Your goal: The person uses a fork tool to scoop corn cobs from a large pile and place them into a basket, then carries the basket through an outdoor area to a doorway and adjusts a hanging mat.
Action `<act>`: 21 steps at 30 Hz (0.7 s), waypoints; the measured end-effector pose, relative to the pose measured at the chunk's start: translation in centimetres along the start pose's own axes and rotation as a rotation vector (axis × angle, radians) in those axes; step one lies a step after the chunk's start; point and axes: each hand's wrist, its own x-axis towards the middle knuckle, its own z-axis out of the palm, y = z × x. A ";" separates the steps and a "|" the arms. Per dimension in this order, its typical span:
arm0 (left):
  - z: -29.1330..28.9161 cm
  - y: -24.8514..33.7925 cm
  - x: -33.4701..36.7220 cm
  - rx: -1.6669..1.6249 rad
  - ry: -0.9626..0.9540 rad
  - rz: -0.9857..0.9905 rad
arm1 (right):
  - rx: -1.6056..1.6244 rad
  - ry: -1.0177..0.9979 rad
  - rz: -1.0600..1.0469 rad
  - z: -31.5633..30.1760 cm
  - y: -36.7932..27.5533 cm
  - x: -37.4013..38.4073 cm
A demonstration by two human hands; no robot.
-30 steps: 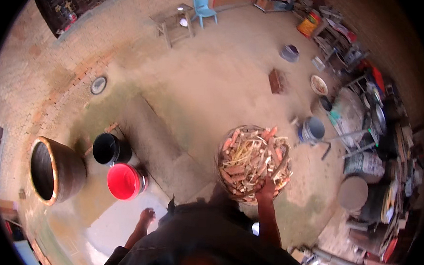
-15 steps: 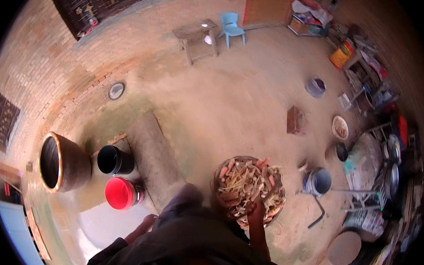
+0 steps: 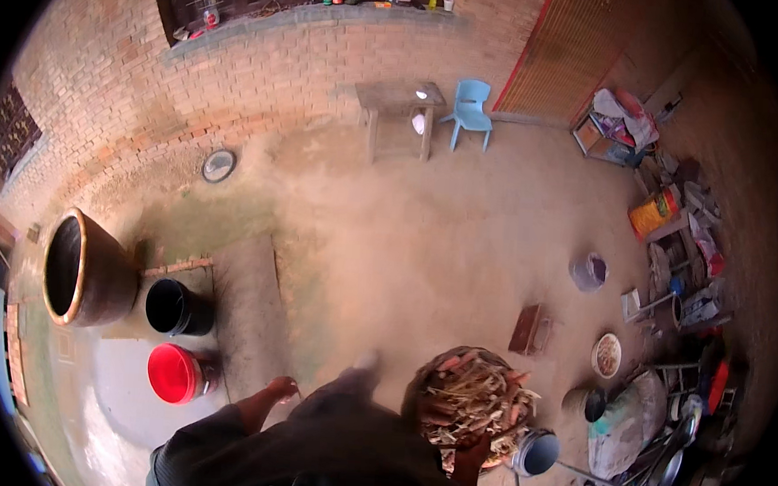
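Observation:
A round basket point(image 3: 418, 383) full of firewood pieces point(image 3: 473, 395), reddish chunks and pale splinters, hangs beside my right leg. My right hand point(image 3: 474, 453) is closed at the near side of the basket, on what looks like its handle; my arm and the dark shade hide part of the grip. On the other side, my left hand point(image 3: 280, 390) swings out from my body, its fingers loosely curled and apart, with nothing visible in it. A grey bucket point(image 3: 536, 452) shows just right of the basket.
At left stand a large brown jar point(image 3: 106, 279), a black bucket point(image 3: 191, 309) and a red bucket point(image 3: 176, 374). Ahead are a small wooden table point(image 3: 398, 95) and a blue chair point(image 3: 471, 114) by the brick wall. A wooden block point(image 3: 529, 329), a white bowl point(image 3: 607, 355) and clutter line the right.
The view has shifted, and the room's things sit differently in it. My left hand has swung forward and away from my leg; the basket stays with my right hand.

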 end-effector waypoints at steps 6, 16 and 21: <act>-7.8 16.7 3.4 0.096 0.211 0.230 | -0.131 0.072 -0.263 9.1 -7.0 5.0; -11.8 36.6 8.1 0.092 0.473 0.362 | 0.025 -0.051 -0.033 21.1 -15.1 24.2; -8.6 42.1 8.8 0.103 0.267 0.181 | -0.237 -0.216 -0.234 25.2 -19.4 34.5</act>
